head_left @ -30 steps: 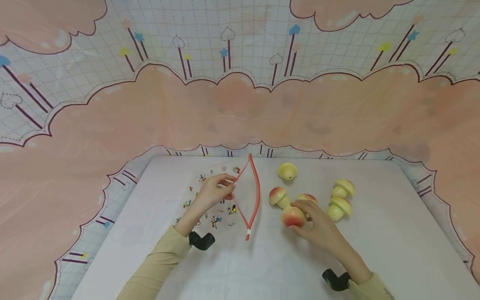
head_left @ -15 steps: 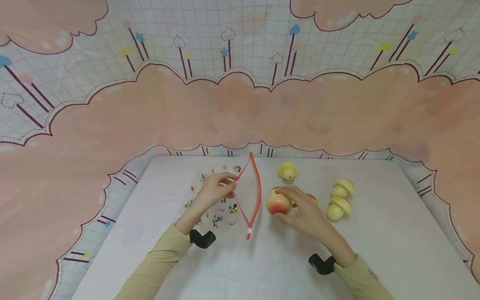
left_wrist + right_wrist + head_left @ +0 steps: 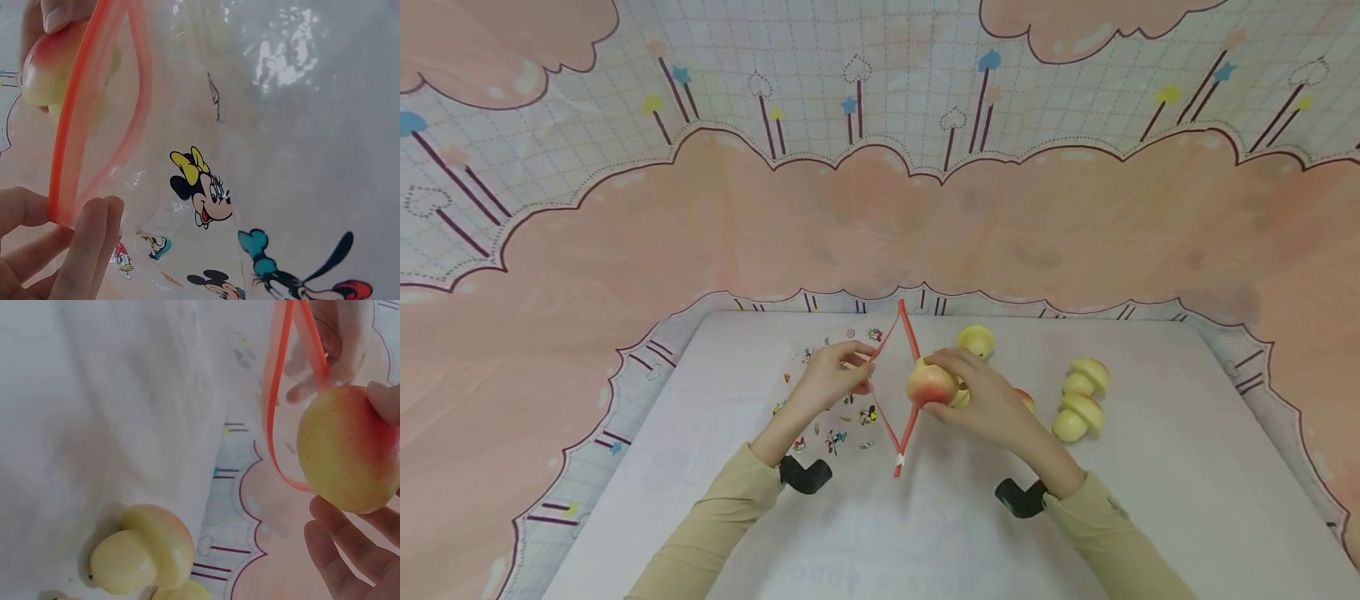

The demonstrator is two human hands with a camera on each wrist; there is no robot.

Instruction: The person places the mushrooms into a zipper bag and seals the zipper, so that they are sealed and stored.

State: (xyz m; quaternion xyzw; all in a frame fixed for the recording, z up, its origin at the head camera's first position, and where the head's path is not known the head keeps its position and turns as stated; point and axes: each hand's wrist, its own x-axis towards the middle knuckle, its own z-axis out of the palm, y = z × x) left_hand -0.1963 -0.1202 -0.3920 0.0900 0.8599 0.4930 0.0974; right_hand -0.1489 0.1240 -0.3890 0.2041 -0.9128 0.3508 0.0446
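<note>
A clear zip bag [image 3: 312,156] with cartoon prints has a red zip rim [image 3: 909,429], spread into a wide mouth. My left hand [image 3: 831,379] pinches one side of that rim between thumb and fingers; the left wrist view shows the fingers [image 3: 94,244] on it. My right hand [image 3: 992,400] grips a toy mushroom [image 3: 929,385] by its rounded red-and-yellow cap. It overlaps the far side of the rim in the head view. In the right wrist view, the cap [image 3: 344,450] sits between thumb and fingertips, close to the bag's mouth.
A yellow toy mushroom [image 3: 975,342] lies at the back of the white table [image 3: 1187,467]. Two more mushrooms [image 3: 1078,417] lie together on the right. Another red-tinted one [image 3: 1025,401] is partly hidden behind my right hand. A patterned cloth [image 3: 925,225] hangs behind the table.
My right hand has carried the toy mushroom leftward and slightly up, from among the other mushrooms to the bag's mouth. My left hand has stayed nearly still on the rim.
</note>
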